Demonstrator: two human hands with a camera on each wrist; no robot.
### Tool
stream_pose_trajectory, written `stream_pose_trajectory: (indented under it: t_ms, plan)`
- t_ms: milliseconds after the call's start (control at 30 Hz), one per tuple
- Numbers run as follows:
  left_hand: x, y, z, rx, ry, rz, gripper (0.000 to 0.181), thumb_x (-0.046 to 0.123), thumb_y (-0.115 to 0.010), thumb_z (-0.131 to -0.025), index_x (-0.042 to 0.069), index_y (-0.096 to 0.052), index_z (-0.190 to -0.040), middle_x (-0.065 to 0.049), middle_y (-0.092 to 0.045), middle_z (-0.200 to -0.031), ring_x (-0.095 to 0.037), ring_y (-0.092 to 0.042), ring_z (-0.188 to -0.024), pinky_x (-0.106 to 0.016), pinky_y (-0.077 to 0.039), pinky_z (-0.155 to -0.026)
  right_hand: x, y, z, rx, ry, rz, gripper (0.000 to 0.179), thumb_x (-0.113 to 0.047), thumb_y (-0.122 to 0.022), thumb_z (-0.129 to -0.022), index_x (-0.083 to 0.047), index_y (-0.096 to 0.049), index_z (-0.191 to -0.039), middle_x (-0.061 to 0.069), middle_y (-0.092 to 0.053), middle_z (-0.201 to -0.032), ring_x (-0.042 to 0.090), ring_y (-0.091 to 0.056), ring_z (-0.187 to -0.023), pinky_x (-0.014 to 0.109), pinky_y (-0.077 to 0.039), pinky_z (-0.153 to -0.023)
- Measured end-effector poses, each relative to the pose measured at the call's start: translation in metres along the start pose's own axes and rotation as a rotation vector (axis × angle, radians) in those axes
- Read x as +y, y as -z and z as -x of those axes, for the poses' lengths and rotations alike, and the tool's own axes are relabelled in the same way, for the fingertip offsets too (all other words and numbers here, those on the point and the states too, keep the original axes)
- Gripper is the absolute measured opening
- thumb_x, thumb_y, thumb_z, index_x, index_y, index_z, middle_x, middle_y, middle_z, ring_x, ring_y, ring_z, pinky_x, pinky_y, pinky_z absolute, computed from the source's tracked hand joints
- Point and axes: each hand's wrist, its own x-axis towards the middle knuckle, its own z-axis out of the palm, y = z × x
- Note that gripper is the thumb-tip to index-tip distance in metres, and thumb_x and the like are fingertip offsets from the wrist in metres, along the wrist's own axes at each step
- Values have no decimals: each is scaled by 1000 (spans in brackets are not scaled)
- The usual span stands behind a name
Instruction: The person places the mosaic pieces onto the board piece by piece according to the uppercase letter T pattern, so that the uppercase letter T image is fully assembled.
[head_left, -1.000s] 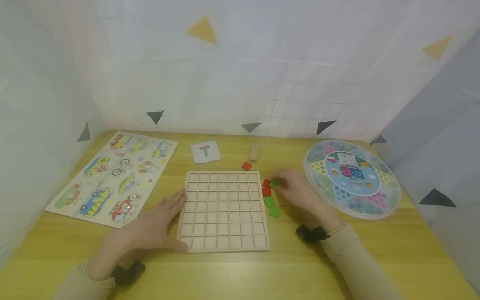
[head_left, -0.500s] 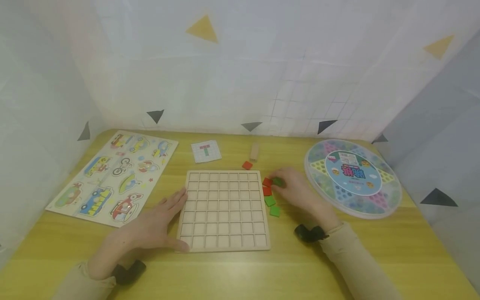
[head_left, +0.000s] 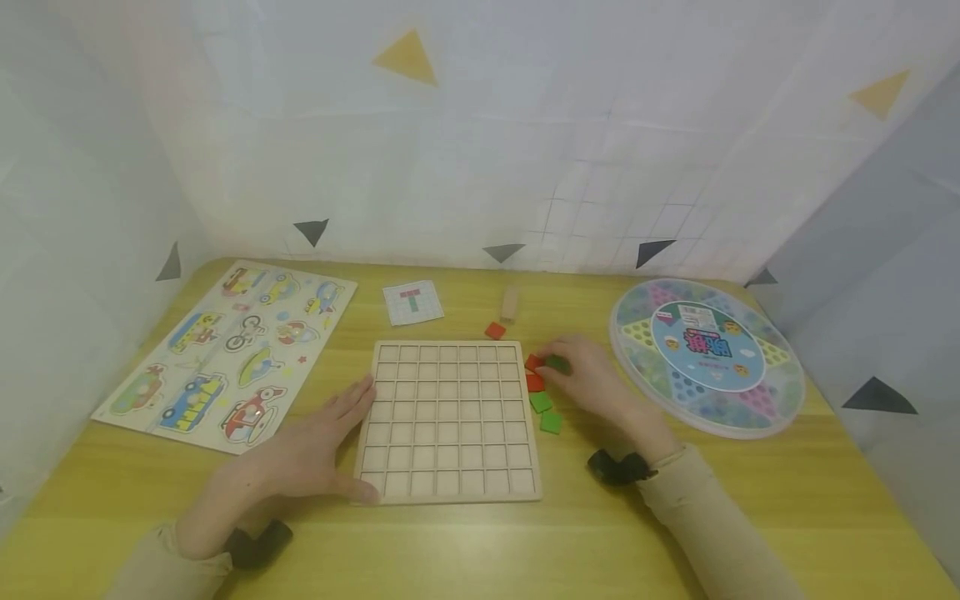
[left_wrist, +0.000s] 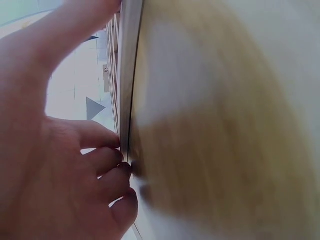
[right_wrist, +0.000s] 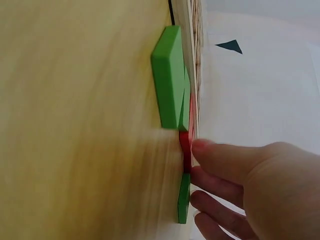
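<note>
A square wooden grid board [head_left: 446,408] lies in the middle of the table. My left hand [head_left: 315,446] rests along its left edge, fingers stretched out and thumb at the near corner. Beside the board's right edge runs a row of small square tiles. Two are red [head_left: 535,382], and two green tiles [head_left: 551,422] lie nearer me. My right hand [head_left: 588,383] is over the far end of the row, fingertips at another green tile [head_left: 557,363] and the thumb close to the red ones. In the right wrist view, that green tile [right_wrist: 183,200] lies flat beneath the fingers.
A lone red tile [head_left: 495,331] and a small wooden block [head_left: 510,304] lie beyond the board. Left of them is a card with a T pattern [head_left: 413,302]. A vehicle picture puzzle [head_left: 247,333] lies left, a round star-patterned game box [head_left: 708,358] right.
My right hand has shifted very slightly, its fingers staying at the green and red tiles. The thumb now sits a little closer to the red tiles. My left hand has stayed still.
</note>
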Motion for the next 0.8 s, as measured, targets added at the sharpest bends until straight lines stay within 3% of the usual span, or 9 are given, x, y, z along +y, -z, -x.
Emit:
stream_pose_trajectory:
  t_ms: [500, 800]
  plan:
    - [0, -1, -1, -2, -4, -3, 134, 79, -71, -65, 7, -12, -161, -11, -1, -169, -40, -13, -152, -60, -26, -119, 3, -4, -1, 29, -30, 24, 22, -12, -76, -88, -7, -75, -109, 10, -73, -110, 31, -65, -109, 48, -51, -98]
    - [-2, -1, -1, -11, -5, 3, 133, 79, -71, -66, 8, -11, -161, -10, 0, -169, -40, -12, -152, -60, -26, -119, 2, -2, 0, 7, -51, 21, 25, -14, -78, -87, -8, -75, -111, 9, -73, -112, 30, -64, -111, 49, -50, -100]
